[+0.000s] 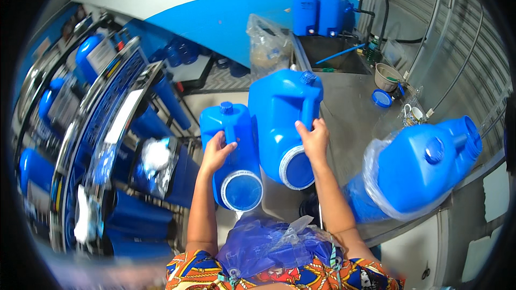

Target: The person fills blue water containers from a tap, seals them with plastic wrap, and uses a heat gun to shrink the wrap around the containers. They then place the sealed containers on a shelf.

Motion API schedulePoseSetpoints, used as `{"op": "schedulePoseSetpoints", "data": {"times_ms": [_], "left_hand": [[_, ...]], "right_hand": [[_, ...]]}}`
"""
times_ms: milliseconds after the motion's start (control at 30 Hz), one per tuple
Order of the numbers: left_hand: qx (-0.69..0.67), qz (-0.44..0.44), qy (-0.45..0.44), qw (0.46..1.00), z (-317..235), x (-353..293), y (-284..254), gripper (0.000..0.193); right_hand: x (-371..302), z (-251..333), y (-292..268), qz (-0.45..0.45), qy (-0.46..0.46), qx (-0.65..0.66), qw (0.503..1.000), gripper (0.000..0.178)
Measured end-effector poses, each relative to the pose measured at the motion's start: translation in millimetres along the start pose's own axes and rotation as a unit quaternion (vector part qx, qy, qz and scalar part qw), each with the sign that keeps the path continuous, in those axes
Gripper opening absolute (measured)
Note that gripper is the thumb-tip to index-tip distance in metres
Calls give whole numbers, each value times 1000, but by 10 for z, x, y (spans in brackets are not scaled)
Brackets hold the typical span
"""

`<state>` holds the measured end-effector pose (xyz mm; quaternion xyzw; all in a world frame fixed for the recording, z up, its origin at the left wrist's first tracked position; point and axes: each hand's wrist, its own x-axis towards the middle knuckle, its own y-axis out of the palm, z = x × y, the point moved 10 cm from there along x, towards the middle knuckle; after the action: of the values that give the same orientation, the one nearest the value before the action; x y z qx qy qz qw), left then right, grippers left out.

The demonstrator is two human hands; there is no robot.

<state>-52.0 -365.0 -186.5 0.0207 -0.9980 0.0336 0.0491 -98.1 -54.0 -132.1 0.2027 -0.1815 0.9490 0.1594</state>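
Observation:
Two blue plastic water jugs hang side by side in front of my body. My left hand [219,151] is wrapped round the handle of the smaller jug [211,116], which has a small blue cap on top and a wide round lid with a white rim at its lower end. The larger jug [274,102] is to its right, with my right hand [315,138] closed on its handle. It too has a small cap and a wide white-rimmed lid facing me. A purple plastic apron covers my front below the jugs.
At the right, a blue jug [408,177] partly wrapped in clear plastic stands near the metal counter [344,110]. Behind are a sink [328,56], upright blue containers [305,13], a beige basket [386,75] and a loose blue lid [381,98]. Stocked shelving [102,94] lines the left.

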Motion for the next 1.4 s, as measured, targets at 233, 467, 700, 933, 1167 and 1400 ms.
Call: {"op": "schedulePoseSetpoints", "data": {"times_ms": [233,467,700,933,1167,1400], "left_hand": [[-55,181,84,978,-1160,2007,147,43],[-64,334,139,930,-2257,3526,928,43],[-116,469,91,871,-2352,4603,2300,36],[12,617,55,785,-2168,5322,3712,41],[124,581,34,803,-1837,5888,4421,61],[-54,473,43,879,-1707,6484,4056,62]], "right_hand": [[1436,399,-48,-7,62,310,949,29],[2462,702,-794,-14,97,247,964,33],[3153,-26,-1303,-88,167,184,965,38],[3621,-599,-1564,-164,235,210,935,37],[3646,-331,-1802,-200,204,-192,939,55],[3194,-1696,-2764,-334,81,-250,905,21]]}}
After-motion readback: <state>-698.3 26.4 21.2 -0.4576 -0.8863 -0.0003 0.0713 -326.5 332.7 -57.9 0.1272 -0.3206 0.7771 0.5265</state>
